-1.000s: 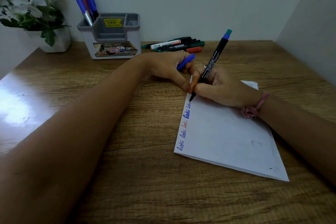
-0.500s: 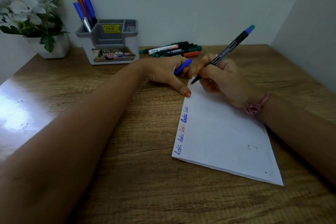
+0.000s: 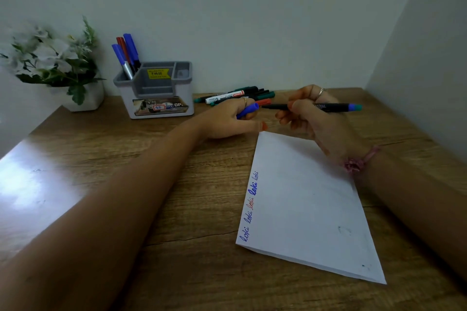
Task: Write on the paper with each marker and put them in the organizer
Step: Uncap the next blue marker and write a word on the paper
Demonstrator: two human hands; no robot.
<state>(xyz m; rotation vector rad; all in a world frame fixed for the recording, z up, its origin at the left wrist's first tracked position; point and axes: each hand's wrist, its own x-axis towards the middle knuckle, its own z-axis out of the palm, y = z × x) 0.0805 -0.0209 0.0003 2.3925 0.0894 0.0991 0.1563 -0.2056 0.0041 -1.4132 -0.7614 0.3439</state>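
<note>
A white paper (image 3: 303,204) lies on the wooden desk with several small words in blue and red down its left edge. My right hand (image 3: 318,118) holds a black marker (image 3: 316,107) level above the paper's far corner, its bare tip pointing left toward my left hand. My left hand (image 3: 227,121) rests on the desk and holds the marker's blue cap (image 3: 249,110) between its fingers. A grey organizer (image 3: 156,91) at the back holds three markers (image 3: 126,55) in its left compartment. Several loose markers (image 3: 237,96) lie beside it, partly hidden by my left hand.
A white pot of white flowers (image 3: 55,65) stands at the back left corner. Walls close the desk at the back and right. Bare desk (image 3: 75,184) shows under my left forearm, with a bright glare patch on the left.
My right hand lifted the black marker off the paper and swung it from upright to level, tip toward the cap in my left hand. A new small word now tops the column.
</note>
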